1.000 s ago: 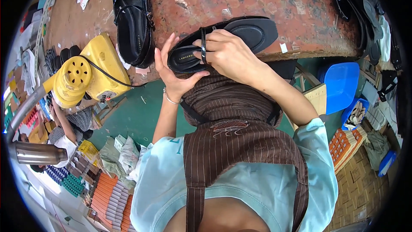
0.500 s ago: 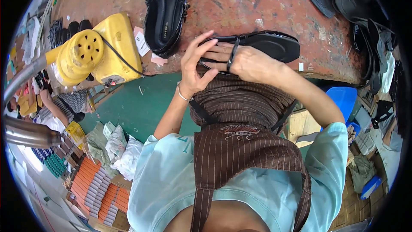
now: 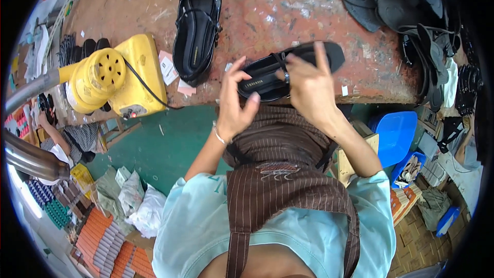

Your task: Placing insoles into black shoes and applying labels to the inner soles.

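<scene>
Landmark: yellow machine [image 3: 135, 74]. Shoe in work, black with a strap [image 3: 257, 83], lies well to the right of it, at the near edge of the workbench [image 3: 260, 13]; whether it rests or is held just above the top, cannot tell. Second black shoe [image 3: 194, 51] sits nearer the machine, on the same side.

Left hand [image 3: 234, 105]: thumb and fingers spread apart about the heel end; pressure not readable. Right hand [image 3: 312, 92]: blurred over the strap, index straight, other fingers bent — cannot tell whether it pinches anything.

Risks (judgement): a light left hold could let the heel swing or slip off the edge if the right hand pushes sideways. Tugging the strap could strain it. The flat dark pad [image 3: 333, 56] at the toe end, if loose, could skew when knocked.

Containers, all lower than the machine: large blue bin [image 3: 399, 136], far right of it, contents not made out; smaller blue bin [image 3: 409, 170], beyond that, holding pale pieces; white plastic bag [image 3: 149, 211], below the machine and slightly right — contents hidden.
</scene>
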### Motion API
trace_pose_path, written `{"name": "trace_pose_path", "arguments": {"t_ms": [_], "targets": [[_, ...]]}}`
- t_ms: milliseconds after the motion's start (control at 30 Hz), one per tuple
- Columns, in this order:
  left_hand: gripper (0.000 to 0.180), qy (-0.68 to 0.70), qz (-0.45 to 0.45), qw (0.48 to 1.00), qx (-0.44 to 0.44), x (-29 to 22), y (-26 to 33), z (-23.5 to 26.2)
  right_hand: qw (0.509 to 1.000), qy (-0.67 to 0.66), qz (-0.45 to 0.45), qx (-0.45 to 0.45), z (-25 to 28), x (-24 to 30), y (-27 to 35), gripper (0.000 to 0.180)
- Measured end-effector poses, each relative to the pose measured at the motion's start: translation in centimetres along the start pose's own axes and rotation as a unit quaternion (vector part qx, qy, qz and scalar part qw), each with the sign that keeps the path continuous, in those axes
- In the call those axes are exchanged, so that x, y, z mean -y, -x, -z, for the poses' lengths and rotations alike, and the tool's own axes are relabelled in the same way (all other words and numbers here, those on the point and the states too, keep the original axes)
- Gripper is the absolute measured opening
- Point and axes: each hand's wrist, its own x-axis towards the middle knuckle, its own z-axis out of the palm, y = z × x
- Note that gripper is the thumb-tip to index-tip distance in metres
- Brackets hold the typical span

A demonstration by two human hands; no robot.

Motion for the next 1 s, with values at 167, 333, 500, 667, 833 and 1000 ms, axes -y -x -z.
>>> {"name": "trace_pose_path", "arguments": {"t_ms": [167, 333, 500, 667, 833, 1000], "targets": [[0.090, -0.085, 0.026, 0.994, 0.061, -4.3, 2.3, -4.9, 0.925, -0.066, -0.266, -0.264, 1.6, -3.8, -2.0, 0.063], [0.111, -0.008, 0.020, 1.000, 0.001, -2.7, 3.1, -7.3, 0.969, -0.126, -0.158, -0.145, 4.8, 1.2, 1.8, 0.025], [0.118, -0.092, -0.054, 0.993, -0.046, -1.4, 2.5, -8.6, 0.975, 0.030, -0.179, -0.125, -0.2, 1.9, 3.1, 0.036], [0.123, -0.111, -0.026, 0.993, -0.027, -1.4, 2.6, -9.0, 0.969, 0.047, -0.235, -0.062, -1.0, -1.2, -2.5, 0.055], [0.124, -0.127, -0.016, 0.991, -0.035, -1.8, 2.5, -9.1, 0.959, 0.118, -0.168, -0.193, -3.4, -0.1, 0.3, 0.050], [0.124, -0.131, -0.013, 0.991, -0.021, -1.8, 2.3, -9.1, 0.969, 0.053, -0.232, -0.072, -1.4, -0.9, -3.3, 0.052]]}}
